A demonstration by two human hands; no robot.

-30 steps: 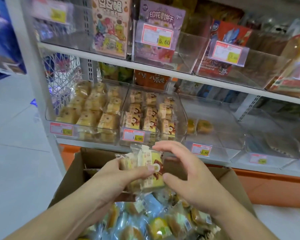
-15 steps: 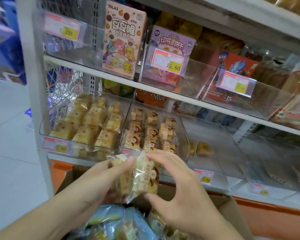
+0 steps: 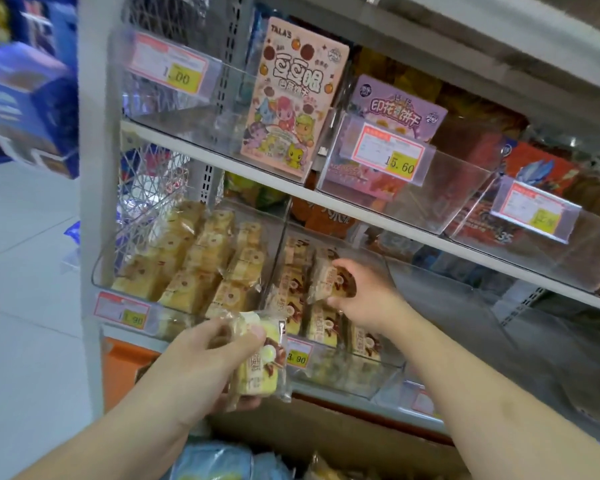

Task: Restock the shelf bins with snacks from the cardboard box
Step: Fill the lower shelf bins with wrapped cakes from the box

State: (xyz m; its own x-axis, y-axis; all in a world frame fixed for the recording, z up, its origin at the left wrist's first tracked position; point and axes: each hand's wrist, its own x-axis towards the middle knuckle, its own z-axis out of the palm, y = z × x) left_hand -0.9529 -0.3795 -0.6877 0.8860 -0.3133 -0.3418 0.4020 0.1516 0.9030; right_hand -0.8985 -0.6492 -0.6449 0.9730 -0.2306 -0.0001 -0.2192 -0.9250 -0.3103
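My left hand (image 3: 205, 362) grips a small stack of wrapped yellow-and-brown cake snacks (image 3: 262, 362) in front of the lower shelf. My right hand (image 3: 364, 296) reaches into the clear middle bin (image 3: 378, 379) and pinches one wrapped cake snack (image 3: 331, 277) above the rows lying there. The cardboard box (image 3: 326, 431) stands below the shelf, its near wall brown, with blue and yellow snack packets (image 3: 219, 462) showing at the bottom edge.
A clear bin (image 3: 101, 271) of plain yellow cakes sits left of the middle bin. Right of it a clear bin (image 3: 471, 327) looks almost bare. The upper shelf (image 3: 222, 164) carries clear bins with cartoon biscuit boxes (image 3: 291, 95) and price tags. A white upright (image 3: 90, 202) bounds the left.
The hands have parted: my right hand took one snack from the stack and moved it up into the middle bin. My left hand keeps the rest. The view has tilted upward.
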